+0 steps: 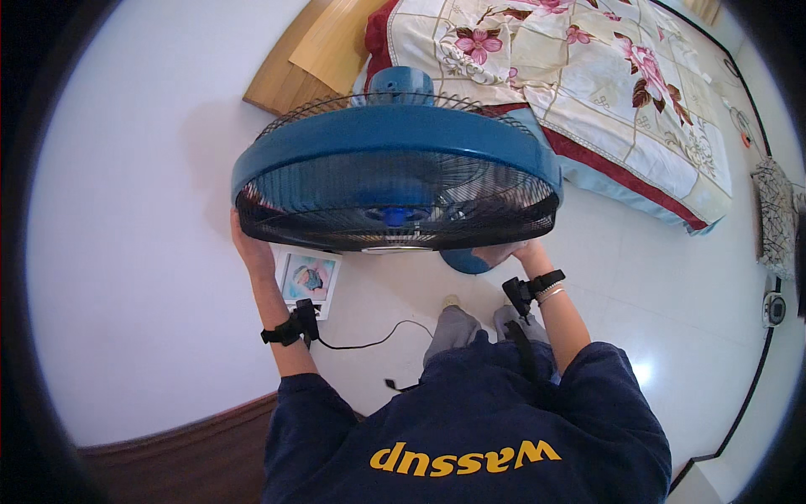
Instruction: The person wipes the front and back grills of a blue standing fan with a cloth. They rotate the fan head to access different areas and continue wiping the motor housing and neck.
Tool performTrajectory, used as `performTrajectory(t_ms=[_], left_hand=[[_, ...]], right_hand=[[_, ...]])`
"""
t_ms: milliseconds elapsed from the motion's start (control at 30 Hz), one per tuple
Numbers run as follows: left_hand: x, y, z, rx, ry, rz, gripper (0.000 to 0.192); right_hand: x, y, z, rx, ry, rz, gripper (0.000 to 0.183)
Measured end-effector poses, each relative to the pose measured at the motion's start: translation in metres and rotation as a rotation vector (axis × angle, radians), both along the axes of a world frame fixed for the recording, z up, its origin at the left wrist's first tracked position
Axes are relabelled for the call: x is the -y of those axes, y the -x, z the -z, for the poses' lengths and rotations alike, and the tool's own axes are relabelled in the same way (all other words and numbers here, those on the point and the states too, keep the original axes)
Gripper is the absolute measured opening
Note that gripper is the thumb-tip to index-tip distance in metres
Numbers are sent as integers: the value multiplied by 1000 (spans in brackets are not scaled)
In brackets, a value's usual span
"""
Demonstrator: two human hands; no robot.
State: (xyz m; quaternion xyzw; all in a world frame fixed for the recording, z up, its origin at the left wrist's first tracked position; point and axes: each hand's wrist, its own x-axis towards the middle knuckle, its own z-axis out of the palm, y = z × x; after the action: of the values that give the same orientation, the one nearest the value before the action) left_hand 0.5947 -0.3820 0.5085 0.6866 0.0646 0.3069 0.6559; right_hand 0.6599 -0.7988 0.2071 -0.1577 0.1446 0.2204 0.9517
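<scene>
A large blue electric fan [397, 132] with a black wire grille fills the middle of the view, its round head tilted and its motor housing at the far side. My left hand [254, 249] is at the left edge of the fan head, its fingertips hidden behind the rim. Under the right side, my right hand [530, 252] is partly hidden by the grille. Part of a round blue base [466, 261] shows below the fan head. Both wrists bear black strapped devices. How firmly each hand grips cannot be made out.
A bed with a floral cover [604, 82] stands beyond the fan, beside a wooden board [315, 57]. A framed picture [308, 277] lies by the white wall at left. A black cable [359, 346] runs over the tiled floor. A patterned cushion [773, 217] is far right.
</scene>
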Motion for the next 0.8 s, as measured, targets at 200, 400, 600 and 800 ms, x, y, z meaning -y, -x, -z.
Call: performTrajectory(t_ms=[200, 400, 600, 800], left_hand=[[8, 4, 6, 80, 186, 175, 47], [25, 6, 0, 70, 208, 112, 43], [41, 15, -7, 26, 165, 62, 41], [38, 20, -1, 43, 273, 144, 37]], right_hand=[[45, 4, -67, 108, 120, 208, 37], [90, 0, -180, 132, 326, 262, 31], [77, 2, -281, 370, 769, 446, 33], [40, 15, -335, 473, 1105, 571, 41]])
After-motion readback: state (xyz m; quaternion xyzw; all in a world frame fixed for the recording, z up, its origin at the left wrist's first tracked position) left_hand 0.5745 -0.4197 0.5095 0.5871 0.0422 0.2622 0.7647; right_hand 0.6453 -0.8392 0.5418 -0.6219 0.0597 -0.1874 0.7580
